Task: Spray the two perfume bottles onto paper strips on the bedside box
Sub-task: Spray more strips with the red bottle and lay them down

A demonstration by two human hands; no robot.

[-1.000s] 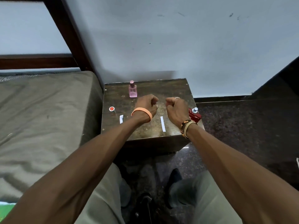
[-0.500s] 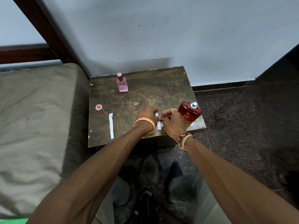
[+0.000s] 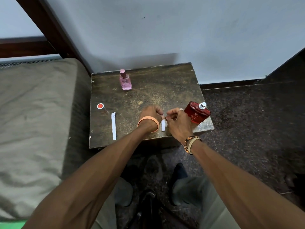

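Centre strip: narrow, white, lying on the bedside box near its front edge.
Left hand: I see curled fingers pinching its far end.
Right hand: pinching the same end.
Red bottle: silver nozzle bare, just beside my right hand.

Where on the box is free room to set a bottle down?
Free: back right of the box, between pink bottle and red bottle; also between left strip and left hand. Crowded: front right, around the right hand and second strip.
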